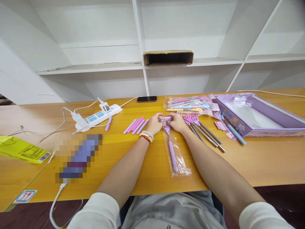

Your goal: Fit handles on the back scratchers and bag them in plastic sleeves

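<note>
A: What is lying closest?

B: A clear bag is lying on the wooden surface, between the forearms. Inside it, a purple back scratcher is pointing its handle at the person and its hand-shaped head away.

A: And the hands?

B: They are meeting at the bag's far end. The left hand is pinching the left side of a small pink card, its fingers clamped there; the right hand is gripping the other side, fingers closing on it too.

A: What is flanking them?

B: On the left, purple and pink sticks are lying in a slanting row. On the right, loose scratchers are spreading their metal rods toward the person — pink and purple heads sitting just beside the right hand. A blue-handled scratcher is lying near a purple box.

A: Farther back?

B: A white power strip is sitting on the left, and bagged scratchers are piling up on the right. A dark phone is resting near the far edge — and beyond, a cardboard box is standing on a white shelf.
</note>
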Demonstrator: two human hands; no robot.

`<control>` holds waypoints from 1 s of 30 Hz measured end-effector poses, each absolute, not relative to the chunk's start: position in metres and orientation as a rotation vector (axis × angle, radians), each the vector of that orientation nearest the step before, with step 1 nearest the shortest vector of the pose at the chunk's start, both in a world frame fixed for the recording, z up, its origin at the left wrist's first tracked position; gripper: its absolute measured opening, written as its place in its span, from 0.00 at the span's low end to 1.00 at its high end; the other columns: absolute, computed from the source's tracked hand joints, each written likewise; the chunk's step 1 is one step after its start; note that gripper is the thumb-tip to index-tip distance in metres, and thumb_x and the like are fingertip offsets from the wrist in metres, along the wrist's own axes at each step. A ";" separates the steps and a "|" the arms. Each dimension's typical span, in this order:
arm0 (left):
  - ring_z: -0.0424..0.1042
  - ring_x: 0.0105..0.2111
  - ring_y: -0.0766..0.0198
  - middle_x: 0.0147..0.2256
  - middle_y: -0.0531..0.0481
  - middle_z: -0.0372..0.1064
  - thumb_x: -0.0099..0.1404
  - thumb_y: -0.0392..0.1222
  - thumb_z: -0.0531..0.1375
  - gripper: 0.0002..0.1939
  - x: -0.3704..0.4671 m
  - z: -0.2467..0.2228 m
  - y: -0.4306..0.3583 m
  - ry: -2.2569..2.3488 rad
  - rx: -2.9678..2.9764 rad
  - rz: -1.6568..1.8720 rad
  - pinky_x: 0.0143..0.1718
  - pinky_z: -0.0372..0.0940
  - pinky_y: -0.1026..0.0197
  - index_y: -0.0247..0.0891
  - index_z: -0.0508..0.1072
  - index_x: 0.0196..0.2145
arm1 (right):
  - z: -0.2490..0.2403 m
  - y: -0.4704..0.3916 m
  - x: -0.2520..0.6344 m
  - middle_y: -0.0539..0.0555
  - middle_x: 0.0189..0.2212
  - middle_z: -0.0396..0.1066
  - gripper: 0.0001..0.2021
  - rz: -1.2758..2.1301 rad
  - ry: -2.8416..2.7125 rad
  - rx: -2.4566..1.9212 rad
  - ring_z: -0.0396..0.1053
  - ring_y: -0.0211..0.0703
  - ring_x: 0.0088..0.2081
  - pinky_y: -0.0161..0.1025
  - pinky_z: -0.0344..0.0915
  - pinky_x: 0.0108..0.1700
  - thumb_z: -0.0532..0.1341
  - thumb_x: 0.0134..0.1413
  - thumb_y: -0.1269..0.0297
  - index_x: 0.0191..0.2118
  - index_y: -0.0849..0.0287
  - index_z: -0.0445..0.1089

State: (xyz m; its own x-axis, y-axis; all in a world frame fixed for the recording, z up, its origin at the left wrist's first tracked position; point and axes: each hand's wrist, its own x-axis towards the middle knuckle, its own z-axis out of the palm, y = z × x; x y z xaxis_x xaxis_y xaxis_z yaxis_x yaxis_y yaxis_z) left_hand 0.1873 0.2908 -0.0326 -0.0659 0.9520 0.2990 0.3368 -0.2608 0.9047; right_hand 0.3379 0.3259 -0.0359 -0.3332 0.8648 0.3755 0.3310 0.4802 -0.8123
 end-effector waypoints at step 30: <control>0.63 0.23 0.73 0.25 0.54 0.65 0.47 0.23 0.54 0.28 0.185 -0.031 0.291 1.274 1.566 1.317 0.23 0.57 0.70 0.33 0.67 0.48 | -0.033 0.327 0.340 0.53 0.26 0.72 0.22 1.124 -1.765 -0.970 0.66 0.35 0.23 0.32 0.63 0.27 0.52 0.35 0.80 0.40 0.68 0.70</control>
